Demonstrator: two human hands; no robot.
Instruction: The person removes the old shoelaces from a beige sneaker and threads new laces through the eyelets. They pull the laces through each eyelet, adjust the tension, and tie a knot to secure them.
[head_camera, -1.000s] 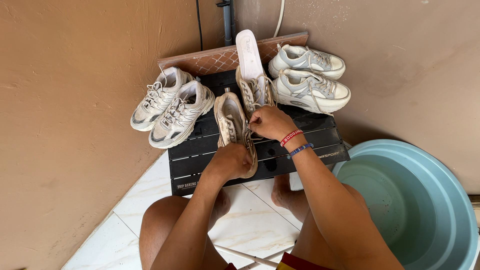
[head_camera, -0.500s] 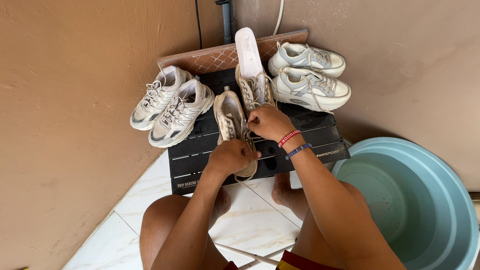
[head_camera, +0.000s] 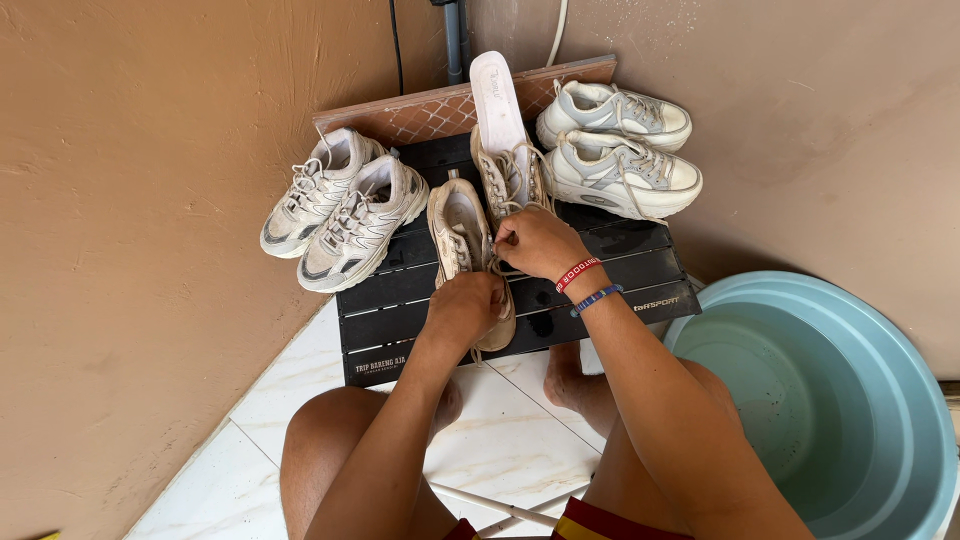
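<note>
A low black slatted table (head_camera: 620, 275) stands in a corner of tan walls on a white tiled floor, with a pale blue basin (head_camera: 880, 400) off its right edge. Near the table's middle lies a beige sneaker (head_camera: 455, 225); the left hand (head_camera: 465, 305) is curled over its near end, close to the front edge. The right hand (head_camera: 535, 243) seems to pinch the sneaker's lace, though the fingertips are partly hidden.

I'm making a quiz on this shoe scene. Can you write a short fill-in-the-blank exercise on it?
1. Both hands, left hand and right hand, work on a beige shoe lying on a slatted ____ platform.
2. The round basin is light ____.
3. A white insole leans against the ____.

Missing words: black; blue; wall
</note>
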